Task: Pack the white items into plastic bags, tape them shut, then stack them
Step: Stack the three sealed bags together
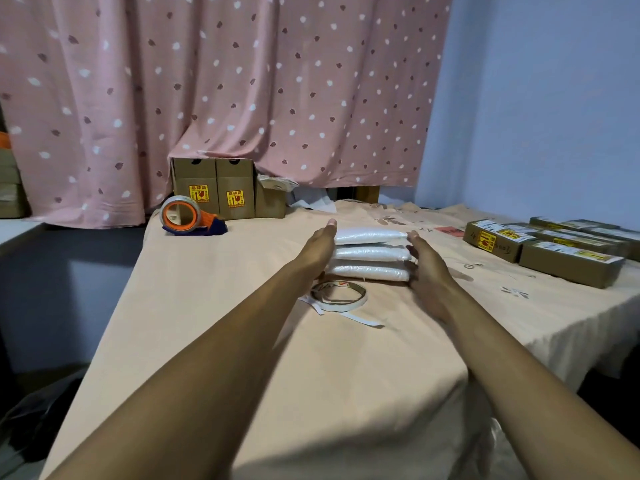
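Three bagged white packs (370, 252) stacked on the worktop (242, 341), between both hands.
The left hand (320, 244) and right hand (429, 268) keep straight fingers, flat against the packs' two sides; a tape roll (337, 294) lies just in front.
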